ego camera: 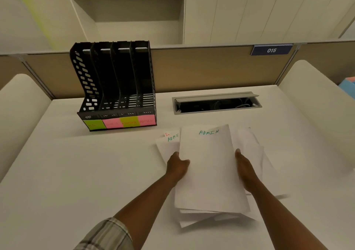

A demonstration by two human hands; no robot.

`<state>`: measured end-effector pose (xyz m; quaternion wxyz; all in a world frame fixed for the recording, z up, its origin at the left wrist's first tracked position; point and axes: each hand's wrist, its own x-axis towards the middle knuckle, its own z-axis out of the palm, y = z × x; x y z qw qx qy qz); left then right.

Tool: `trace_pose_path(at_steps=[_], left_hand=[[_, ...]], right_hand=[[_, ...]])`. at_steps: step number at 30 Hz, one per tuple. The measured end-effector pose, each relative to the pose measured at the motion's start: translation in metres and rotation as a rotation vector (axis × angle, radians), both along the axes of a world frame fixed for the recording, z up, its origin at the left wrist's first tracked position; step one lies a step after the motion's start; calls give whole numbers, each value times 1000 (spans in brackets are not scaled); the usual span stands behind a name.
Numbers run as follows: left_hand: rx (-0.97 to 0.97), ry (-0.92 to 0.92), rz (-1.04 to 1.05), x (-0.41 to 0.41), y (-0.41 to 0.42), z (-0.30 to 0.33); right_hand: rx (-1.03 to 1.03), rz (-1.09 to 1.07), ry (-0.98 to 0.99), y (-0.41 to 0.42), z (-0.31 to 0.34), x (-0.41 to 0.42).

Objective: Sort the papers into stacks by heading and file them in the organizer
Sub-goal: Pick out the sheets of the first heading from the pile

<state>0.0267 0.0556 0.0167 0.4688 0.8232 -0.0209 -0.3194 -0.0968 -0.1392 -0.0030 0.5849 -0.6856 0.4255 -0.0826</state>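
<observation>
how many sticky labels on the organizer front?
4, in a row along the base of the black organizer: green label far left, pink label, yellow-green label, pink ADMIN label far right. None appear hidden.

both arms stretched out forward, left hand [177, 164] and right hand [244, 165] gripping the paper stack's [209, 172] opposite side edges

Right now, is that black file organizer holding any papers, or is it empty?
Empty, as far as the view shows: the organizer stands upright with its slots bare. The papers lie on the desk.
</observation>
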Motion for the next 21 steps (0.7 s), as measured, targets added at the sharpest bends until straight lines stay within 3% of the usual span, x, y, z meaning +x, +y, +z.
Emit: trace_pose_path(at_steps=[5,9,11,14,21], left_hand=[[-3,18,39,-2,-9,-10],[219,-124,290,10,-10,-17],[360,-62,409,22,-7,-18],[370,51,415,38,1,-25],[244,-327,430,44,8,-26]], right_hand=[[-79,167,54,-5,-5,-3],[-127,133,92,-10,-8,-7],[-130,106,115,-17,-11,-9],[-96,63,145,-25,-19,-14],[-43,20,182,-27,-27,-19]])
